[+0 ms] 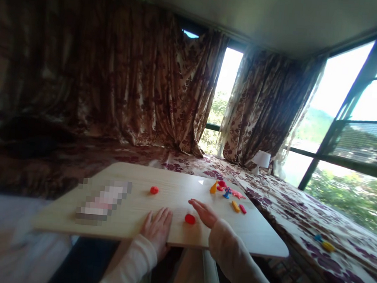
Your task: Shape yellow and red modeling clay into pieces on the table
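My left hand [157, 228] lies flat near the front edge of the pale wooden table [128, 228], fingers stretched forward, holding nothing. To its right sits a red lump [190, 219] that looks like modelling clay, flattened and rounded. Just beyond that lump's right side, my right hand [204, 212] is held out with straight fingers pointing left and nothing in it. Whether its edge touches the table I cannot tell. Farther back stands a smaller red-orange lump [154, 190], apart from both hands.
At the table's back right are a yellow cone-shaped piece [213, 187], a blue piece [226, 192], pink pieces and a yellow stick [235, 206]. A blurred-out item [104, 202] lies at left. Beyond are a white lamp [260, 161] and blue and yellow objects [327, 246] on floral cloth.
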Motion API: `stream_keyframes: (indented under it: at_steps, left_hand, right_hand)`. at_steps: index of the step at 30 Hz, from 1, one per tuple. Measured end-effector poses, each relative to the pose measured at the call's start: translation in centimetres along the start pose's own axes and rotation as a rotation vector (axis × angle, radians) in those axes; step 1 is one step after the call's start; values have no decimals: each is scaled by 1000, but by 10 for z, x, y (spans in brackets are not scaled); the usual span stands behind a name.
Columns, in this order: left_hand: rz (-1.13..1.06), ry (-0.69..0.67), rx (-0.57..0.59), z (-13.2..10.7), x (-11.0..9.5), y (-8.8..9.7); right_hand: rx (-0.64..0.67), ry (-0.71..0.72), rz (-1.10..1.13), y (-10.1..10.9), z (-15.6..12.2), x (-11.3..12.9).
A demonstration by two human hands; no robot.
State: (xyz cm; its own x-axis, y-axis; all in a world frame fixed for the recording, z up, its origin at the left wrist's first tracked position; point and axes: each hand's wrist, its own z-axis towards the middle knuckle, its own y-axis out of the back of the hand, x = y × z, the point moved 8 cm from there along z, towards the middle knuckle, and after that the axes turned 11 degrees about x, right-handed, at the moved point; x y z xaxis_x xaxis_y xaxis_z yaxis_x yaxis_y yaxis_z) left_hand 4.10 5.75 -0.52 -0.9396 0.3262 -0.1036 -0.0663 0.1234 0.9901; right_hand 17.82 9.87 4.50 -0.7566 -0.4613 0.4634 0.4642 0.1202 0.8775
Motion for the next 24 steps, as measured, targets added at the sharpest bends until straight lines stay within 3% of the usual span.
stream_keyframes:
  at_steps: [4,12,15,20,24]
  left_hand:
    - [-2,5,2,1,0,-2]
    - [46,11,0,1,1,-2]
    - [57,12,3,0,0,0]
    - [74,21,15,1,-2,2]
    - [85,31,19,0,-4,4]
  right_hand:
    - [-1,-89,-6,9,-20,-19]
    - [-2,-204,-87,-18,12,3]
    - [67,-138,-150,-29,4,16]
    - [156,0,-217,-39,-35,35]
    - [121,-43,-248,-37,-25,33]
